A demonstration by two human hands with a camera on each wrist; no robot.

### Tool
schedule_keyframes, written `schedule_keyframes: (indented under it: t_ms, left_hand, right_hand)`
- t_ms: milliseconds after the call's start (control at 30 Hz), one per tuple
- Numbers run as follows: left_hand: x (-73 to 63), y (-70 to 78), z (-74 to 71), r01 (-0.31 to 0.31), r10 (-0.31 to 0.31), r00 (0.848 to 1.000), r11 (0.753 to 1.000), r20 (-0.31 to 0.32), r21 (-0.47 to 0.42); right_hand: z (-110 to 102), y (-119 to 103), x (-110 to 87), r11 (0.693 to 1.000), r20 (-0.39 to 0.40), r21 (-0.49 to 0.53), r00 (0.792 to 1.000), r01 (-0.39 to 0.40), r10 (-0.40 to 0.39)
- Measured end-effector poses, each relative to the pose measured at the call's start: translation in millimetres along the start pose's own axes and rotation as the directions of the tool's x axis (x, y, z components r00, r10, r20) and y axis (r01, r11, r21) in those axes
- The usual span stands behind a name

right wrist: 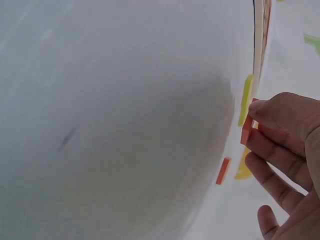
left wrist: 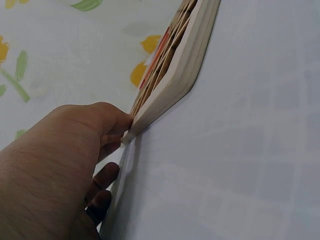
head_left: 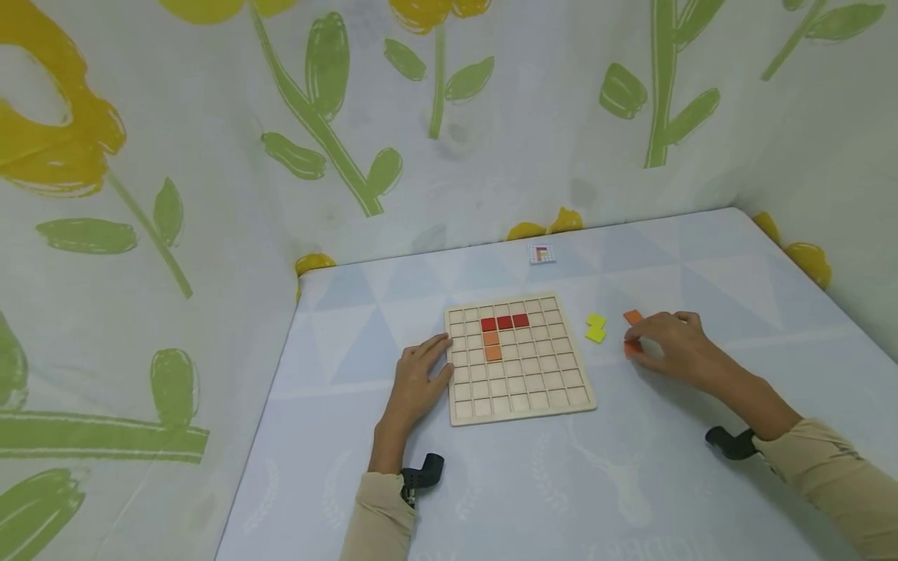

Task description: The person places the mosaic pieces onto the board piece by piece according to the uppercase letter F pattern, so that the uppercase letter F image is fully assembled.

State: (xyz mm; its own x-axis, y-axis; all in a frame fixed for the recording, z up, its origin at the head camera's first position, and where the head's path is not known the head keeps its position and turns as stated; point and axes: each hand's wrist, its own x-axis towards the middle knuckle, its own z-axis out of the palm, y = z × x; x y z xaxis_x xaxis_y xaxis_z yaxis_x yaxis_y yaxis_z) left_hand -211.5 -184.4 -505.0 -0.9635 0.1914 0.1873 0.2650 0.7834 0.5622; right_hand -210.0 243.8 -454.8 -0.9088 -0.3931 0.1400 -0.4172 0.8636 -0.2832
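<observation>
Tile Pinched, Board Touched

An orange tile (right wrist: 246,136) is pinched by the right hand (head_left: 669,344) at 3 o'clock from the board (head_left: 517,385), probably for fine control. The board is touched, not grasped, at its 9 o'clock edge by the left hand (head_left: 417,383), apparently for steadying. In the right wrist view, the tile is seen nearly edge-on, its long axis pointing from 1 to 7 o'clock.

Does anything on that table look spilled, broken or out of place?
Nothing stands out: no spill or visible damage. Red tiles and two orange tiles sit in the grid of the wooden board; the yellow tiles lie loose beside it.
</observation>
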Motion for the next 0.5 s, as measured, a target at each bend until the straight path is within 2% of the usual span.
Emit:
schedule_keyframes:
  t_ms: [133,500]
  left_hand:
    - [-0.1,-0.6,0.5,-0.003,0.003,1.000,1.000,0.003,0.013]
    - [0.1,-0.2,-0.8,0.007,-0.007,1.000,1.000,0.006,0.006]
  right_hand:
    - [1,-6,3.2,1.000,0.007,0.019,1.000,0.011,-0.011]
    - [4,-19,10.7,0.994,-0.060,0.047,0.994,0.095,-0.092]
